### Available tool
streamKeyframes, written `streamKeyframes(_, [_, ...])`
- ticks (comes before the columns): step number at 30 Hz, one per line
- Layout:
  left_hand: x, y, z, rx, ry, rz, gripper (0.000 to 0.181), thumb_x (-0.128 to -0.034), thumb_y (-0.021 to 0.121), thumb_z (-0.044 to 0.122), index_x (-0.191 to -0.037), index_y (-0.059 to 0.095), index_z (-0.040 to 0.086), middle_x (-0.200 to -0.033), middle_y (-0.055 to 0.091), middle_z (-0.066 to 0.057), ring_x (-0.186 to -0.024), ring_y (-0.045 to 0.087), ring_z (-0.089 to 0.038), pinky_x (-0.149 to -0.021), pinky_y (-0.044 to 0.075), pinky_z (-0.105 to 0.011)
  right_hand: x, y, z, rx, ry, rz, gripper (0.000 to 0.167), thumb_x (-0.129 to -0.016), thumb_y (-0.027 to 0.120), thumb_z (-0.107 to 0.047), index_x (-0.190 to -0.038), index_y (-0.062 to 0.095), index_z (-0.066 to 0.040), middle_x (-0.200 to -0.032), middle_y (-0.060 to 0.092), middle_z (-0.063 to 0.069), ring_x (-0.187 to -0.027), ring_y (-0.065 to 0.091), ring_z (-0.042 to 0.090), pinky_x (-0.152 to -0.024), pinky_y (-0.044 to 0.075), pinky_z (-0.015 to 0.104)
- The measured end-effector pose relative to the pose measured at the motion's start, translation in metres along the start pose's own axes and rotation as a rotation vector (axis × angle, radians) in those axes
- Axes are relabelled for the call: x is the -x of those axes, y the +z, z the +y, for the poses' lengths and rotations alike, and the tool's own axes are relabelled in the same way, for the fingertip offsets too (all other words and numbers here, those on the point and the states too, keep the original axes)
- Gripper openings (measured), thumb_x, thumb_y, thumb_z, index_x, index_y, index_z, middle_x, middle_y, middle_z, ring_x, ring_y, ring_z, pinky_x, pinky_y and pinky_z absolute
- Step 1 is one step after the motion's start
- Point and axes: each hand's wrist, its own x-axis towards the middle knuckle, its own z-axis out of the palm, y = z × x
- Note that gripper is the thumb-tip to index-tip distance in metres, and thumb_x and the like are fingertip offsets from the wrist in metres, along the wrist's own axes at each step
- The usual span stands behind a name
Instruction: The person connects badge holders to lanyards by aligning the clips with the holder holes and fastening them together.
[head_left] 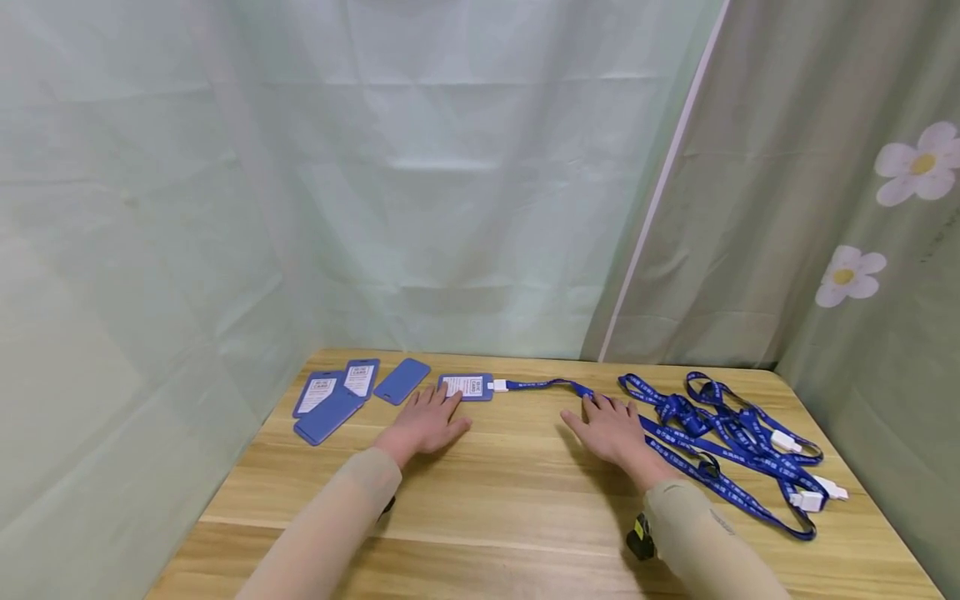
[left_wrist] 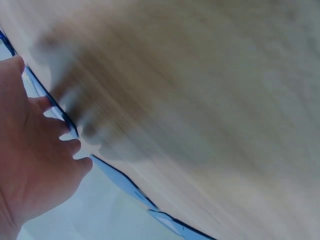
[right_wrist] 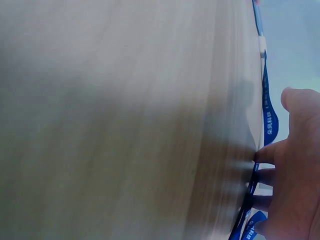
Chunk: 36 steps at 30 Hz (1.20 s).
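A blue badge holder [head_left: 467,387] with a white printed card lies flat near the back of the table, joined by a white clip [head_left: 498,385] to a blue lanyard [head_left: 540,384]. My left hand [head_left: 426,423] has its fingers spread, fingertips at the holder's left end; the left wrist view shows the hand [left_wrist: 37,145] with fingers extended along it. On the lanyard's strap rests my right hand [head_left: 609,429], fingers extended and thumb apart. In the right wrist view that hand's fingertips touch the strap [right_wrist: 269,120] and the wooden surface.
Several more blue badge holders [head_left: 327,414] lie at the table's back left, some overlapping. Tangled blue lanyards [head_left: 750,433] with white clips [head_left: 806,501] spread over the right side. Pale curtains [head_left: 465,208] hang behind the wooden table [head_left: 487,517] and at its sides.
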Motion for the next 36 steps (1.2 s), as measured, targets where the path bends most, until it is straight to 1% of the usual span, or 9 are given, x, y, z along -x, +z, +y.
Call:
streamKeyframes(5, [-0.009, 0.002, 0.0, -0.009, -0.016, -0.008, 0.072, -0.1068, 0.035, 0.057, -0.162, 0.03, 0.011, -0.167, 0.017, -0.023, -0.153, 0.015, -0.045, -0.122, 0.012, -0.06, -0.01, -0.001, -0.003, -0.015, 0.022, 0.005, 0.087, -0.103, 0.027, -0.07, -0.158, 0.036, -0.004, -0.164, 0.027, 0.024, -0.148, 0.017, 0.054, -0.119, 0.007, 0.068])
streamKeyframes(10, [-0.012, 0.003, 0.0, 0.002, -0.018, 0.009, 0.072, -0.1067, 0.037, 0.056, -0.161, 0.031, 0.009, -0.166, 0.019, -0.025, -0.152, 0.016, -0.046, -0.122, 0.011, -0.061, -0.02, 0.0, -0.003, -0.039, 0.041, 0.015, 0.085, -0.104, 0.029, -0.068, -0.158, 0.036, -0.004, -0.164, 0.027, 0.024, -0.148, 0.018, 0.053, -0.118, 0.01, 0.069])
streamKeyframes(13, [-0.014, 0.003, 0.0, -0.003, -0.026, 0.013, 0.073, -0.1066, 0.036, 0.057, -0.162, 0.032, 0.01, -0.166, 0.02, -0.024, -0.152, 0.016, -0.046, -0.122, 0.012, -0.061, -0.024, 0.0, -0.003, -0.04, 0.049, 0.015, 0.084, -0.104, 0.029, -0.067, -0.158, 0.036, -0.003, -0.164, 0.026, 0.024, -0.148, 0.017, 0.054, -0.118, 0.009, 0.069])
streamKeyframes(18, [-0.016, -0.002, 0.0, -0.011, -0.045, 0.021, 0.072, -0.1064, 0.037, 0.058, -0.162, 0.033, 0.012, -0.166, 0.021, -0.022, -0.153, 0.015, -0.045, -0.122, 0.012, -0.06, -0.031, 0.001, -0.002, -0.024, 0.059, 0.023, 0.084, -0.104, 0.028, -0.066, -0.159, 0.035, -0.003, -0.165, 0.024, 0.024, -0.149, 0.015, 0.053, -0.119, 0.005, 0.068])
streamKeyframes(22, [-0.02, -0.007, -0.001, -0.01, -0.049, 0.022, 0.071, -0.1066, 0.036, 0.058, -0.162, 0.033, 0.012, -0.167, 0.021, -0.021, -0.153, 0.013, -0.044, -0.122, 0.011, -0.061, -0.032, 0.0, -0.001, -0.028, 0.058, 0.04, 0.082, -0.105, 0.031, -0.064, -0.158, 0.035, -0.002, -0.165, 0.025, 0.024, -0.149, 0.016, 0.052, -0.119, 0.001, 0.068])
streamKeyframes(27, [-0.025, -0.009, -0.003, 0.006, -0.056, 0.021, 0.072, -0.1065, 0.036, 0.057, -0.161, 0.033, 0.012, -0.167, 0.02, -0.022, -0.154, 0.011, -0.044, -0.122, 0.007, -0.062, -0.035, 0.0, 0.0, -0.04, 0.063, 0.046, 0.08, -0.105, 0.033, -0.062, -0.158, 0.034, -0.001, -0.165, 0.024, 0.024, -0.15, 0.014, 0.052, -0.118, -0.003, 0.068])
streamKeyframes(30, [-0.028, -0.009, -0.005, 0.011, -0.072, 0.008, 0.071, -0.1065, 0.036, 0.057, -0.162, 0.032, 0.012, -0.167, 0.018, -0.022, -0.154, 0.008, -0.044, -0.122, 0.003, -0.062, -0.038, 0.0, 0.0, -0.032, 0.069, 0.046, 0.081, -0.105, 0.032, -0.062, -0.158, 0.035, -0.001, -0.165, 0.024, 0.024, -0.151, 0.013, 0.051, -0.118, -0.004, 0.068])
streamKeyframes(32, [-0.028, -0.01, -0.005, 0.006, -0.086, -0.005, 0.071, -0.1066, 0.036, 0.057, -0.163, 0.03, 0.014, -0.168, 0.015, -0.021, -0.154, 0.006, -0.044, -0.122, 0.0, -0.062, -0.039, -0.001, -0.001, -0.028, 0.072, 0.042, 0.081, -0.105, 0.032, -0.062, -0.158, 0.035, -0.001, -0.165, 0.024, 0.024, -0.151, 0.012, 0.051, -0.118, -0.005, 0.067])
streamKeyframes(36, [-0.026, -0.013, -0.003, -0.018, -0.103, 0.004, 0.068, -0.1067, 0.037, 0.056, -0.162, 0.033, 0.017, -0.167, 0.02, -0.02, -0.154, 0.009, -0.044, -0.121, 0.001, -0.063, -0.041, 0.0, -0.002, -0.03, 0.067, 0.028, 0.081, -0.105, 0.031, -0.062, -0.158, 0.035, -0.001, -0.165, 0.023, 0.024, -0.151, 0.01, 0.052, -0.118, -0.005, 0.068])
